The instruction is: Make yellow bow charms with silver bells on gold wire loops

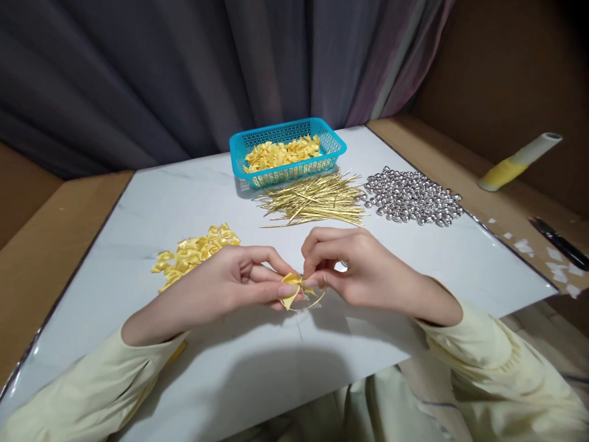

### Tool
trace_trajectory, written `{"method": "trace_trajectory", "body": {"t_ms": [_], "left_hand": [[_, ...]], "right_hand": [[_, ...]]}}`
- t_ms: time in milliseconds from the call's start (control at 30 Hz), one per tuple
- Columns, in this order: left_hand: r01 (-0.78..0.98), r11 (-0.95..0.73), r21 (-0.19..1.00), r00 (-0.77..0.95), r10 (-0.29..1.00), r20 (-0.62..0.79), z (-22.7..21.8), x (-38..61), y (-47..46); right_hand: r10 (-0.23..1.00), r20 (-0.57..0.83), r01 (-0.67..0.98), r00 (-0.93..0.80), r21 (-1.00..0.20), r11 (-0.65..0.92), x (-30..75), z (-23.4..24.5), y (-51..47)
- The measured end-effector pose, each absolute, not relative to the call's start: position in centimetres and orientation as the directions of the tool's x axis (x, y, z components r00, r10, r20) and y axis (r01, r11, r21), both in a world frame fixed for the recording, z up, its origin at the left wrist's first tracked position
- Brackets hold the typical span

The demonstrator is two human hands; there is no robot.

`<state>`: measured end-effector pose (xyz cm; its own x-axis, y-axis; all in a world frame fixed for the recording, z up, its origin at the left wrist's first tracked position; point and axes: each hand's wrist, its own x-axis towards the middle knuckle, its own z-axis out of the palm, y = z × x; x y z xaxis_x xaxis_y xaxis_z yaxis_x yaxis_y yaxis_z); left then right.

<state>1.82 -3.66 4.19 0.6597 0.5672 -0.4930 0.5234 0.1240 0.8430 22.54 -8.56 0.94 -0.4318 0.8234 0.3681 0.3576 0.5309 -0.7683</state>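
A small yellow ribbon bow (291, 288) is pinched between both my hands above the white table (257, 368). My left hand (230, 285) grips the bow from the left with thumb and fingers. My right hand (354, 267) pinches a thin gold wire tie (313, 303) at the bow's centre; the wire curves out below the bow. A silver bead may sit under my right fingers, but I cannot tell.
A pile of yellow bows (196, 250) lies to the left. A blue basket (332, 146) with more bows stands at the back. Gold wire ties (315, 199) and silver beads (411, 196) lie behind my hands. A yellow-white tube (518, 162) and black tool (559, 242) rest right.
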Motion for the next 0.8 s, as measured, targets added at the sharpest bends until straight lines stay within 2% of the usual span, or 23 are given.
{"method": "trace_trajectory", "body": {"t_ms": [333,533,800], "left_hand": [[0.54,0.055,0.84,0.588,0.69,-0.423,4.36,2.33,-4.49],[0.519,0.04,0.854,0.593,0.703,-0.393,4.43,2.17,-4.43],[0.511,0.064,0.857,0.605,0.682,-0.411,4.56,2.31,-4.26]], "right_hand": [[0.846,0.355,0.386,-0.398,-0.772,0.505,22.48,1.21,-8.75],[0.886,0.289,0.38,-0.363,-0.822,0.424,22.64,1.44,-8.58],[0.889,0.267,0.36,-0.372,-0.841,0.403,22.64,1.49,-8.37]]}}
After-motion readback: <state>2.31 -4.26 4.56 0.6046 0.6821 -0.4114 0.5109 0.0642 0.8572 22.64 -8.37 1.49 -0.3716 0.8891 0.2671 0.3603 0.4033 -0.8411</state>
